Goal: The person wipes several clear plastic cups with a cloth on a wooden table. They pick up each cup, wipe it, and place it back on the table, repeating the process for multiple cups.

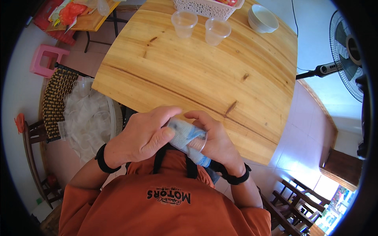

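Just in front of my body, by the near edge of the wooden table (189,74), I hold a clear plastic cup (204,141) tilted on its side, its rim toward the right. A pale blue and white cloth (184,135) is bunched at the cup; whether it lies inside or around the wall I cannot tell. My left hand (143,133) is closed on the cloth, with the thumb pressed on its left end. My right hand (215,138) curls around the rim side of the cup, and some of its fingers are hidden.
Two clear plastic cups (184,25) (216,32), a white lattice basket (206,10) and stacked white bowls (263,19) stand at the table's far side. Left, a woven chair (59,100) stands beside a heap of clear plastic cups (86,118). A fan (346,51) stands at right.
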`<state>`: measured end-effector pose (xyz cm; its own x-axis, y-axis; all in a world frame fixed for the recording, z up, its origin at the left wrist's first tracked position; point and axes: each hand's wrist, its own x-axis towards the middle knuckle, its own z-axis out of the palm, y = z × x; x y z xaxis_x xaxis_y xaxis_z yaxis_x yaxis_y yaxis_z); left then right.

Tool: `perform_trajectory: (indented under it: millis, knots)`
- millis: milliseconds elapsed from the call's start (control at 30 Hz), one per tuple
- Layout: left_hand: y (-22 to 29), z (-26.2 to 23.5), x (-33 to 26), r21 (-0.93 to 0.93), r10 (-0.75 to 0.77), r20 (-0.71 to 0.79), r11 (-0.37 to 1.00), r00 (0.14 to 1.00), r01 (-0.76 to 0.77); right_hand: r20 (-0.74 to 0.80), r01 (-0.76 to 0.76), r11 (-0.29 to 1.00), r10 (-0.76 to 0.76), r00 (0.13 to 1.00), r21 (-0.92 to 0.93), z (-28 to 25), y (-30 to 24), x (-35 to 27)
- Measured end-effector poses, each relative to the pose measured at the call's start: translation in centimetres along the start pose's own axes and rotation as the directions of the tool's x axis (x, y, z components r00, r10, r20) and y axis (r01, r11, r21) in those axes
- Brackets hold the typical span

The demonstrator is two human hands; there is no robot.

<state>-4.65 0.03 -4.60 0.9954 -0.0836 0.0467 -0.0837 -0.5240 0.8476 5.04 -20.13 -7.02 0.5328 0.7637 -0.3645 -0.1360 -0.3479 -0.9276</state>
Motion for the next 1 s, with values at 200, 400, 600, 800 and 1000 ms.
perform_trajectory:
  millis: [200,400,600,800,1000]
  knots:
    - [0.6,-0.9,0.3,-0.2,-0.343,0.27,0.894,0.9,0.401,-0.046,0.293,0.863,-0.341,0.939,-0.411,-0.9,-1.1,-0.4]
    - [1.3,-1.1,0.1,-0.179,-0.291,0.187,0.929,0.938,0.324,-0.112,0.214,0.959,-0.237,0.965,-0.184,-0.2,0.7,0.3]
    - [1.3,-0.9,0.2,-0.329,-0.135,0.086,0.931,0.987,0.156,0.077,0.093,0.906,-0.136,0.988,0.413,0.6,1.6,1.2]
    - [2.2,-0.9,0.8,-0.029,-0.286,0.109,0.956,0.952,0.291,-0.06,0.327,0.904,-0.356,0.933,-0.274,-0.2,0.3,0.6]
    - [2.5,-0.6,0.7,-0.115,-0.409,0.133,0.899,0.903,0.424,-0.084,0.396,0.843,-0.453,0.888,-0.363,-0.6,-0.2,0.2]
